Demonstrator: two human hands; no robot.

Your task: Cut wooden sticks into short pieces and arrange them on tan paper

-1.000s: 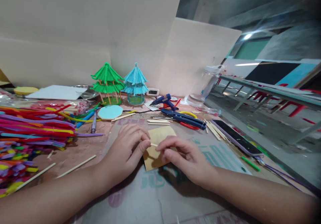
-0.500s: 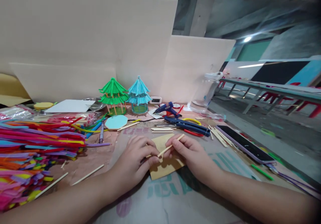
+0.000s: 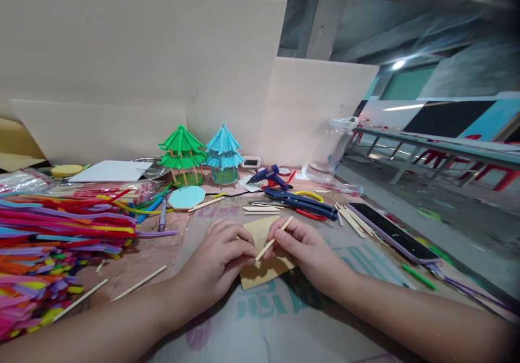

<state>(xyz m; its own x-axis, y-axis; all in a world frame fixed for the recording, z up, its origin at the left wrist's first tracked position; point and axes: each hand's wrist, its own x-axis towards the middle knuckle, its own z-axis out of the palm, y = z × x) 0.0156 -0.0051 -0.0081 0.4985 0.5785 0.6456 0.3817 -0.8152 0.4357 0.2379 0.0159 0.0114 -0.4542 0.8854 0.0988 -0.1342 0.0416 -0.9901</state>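
A thin wooden stick (image 3: 276, 237) slants between my two hands above a square of tan card (image 3: 264, 278). Its upper part is pinched between the thumb and fingers of my right hand (image 3: 298, 239). My left hand (image 3: 227, 249) is closed with its fingertips at the stick's lower end; the exact contact is partly hidden. Beneath the card lies a printed grey sheet (image 3: 227, 319). Just beyond the hands are several short wooden sticks (image 3: 261, 210) and blue-handled cutters (image 3: 303, 203).
Colourful pipe cleaners (image 3: 60, 227) pile at left. Behind stand a green model pavilion (image 3: 182, 154) and a blue one (image 3: 223, 154), beside a glue gun (image 3: 270, 176). A light-blue octagon (image 3: 187, 197), a phone (image 3: 392, 233) and a clear jug (image 3: 331, 149) surround the work area.
The stick's lower end has dipped slightly and it tilts a little more steeply. Both hands keep nearly the same pose, and the whole view has shifted slightly.
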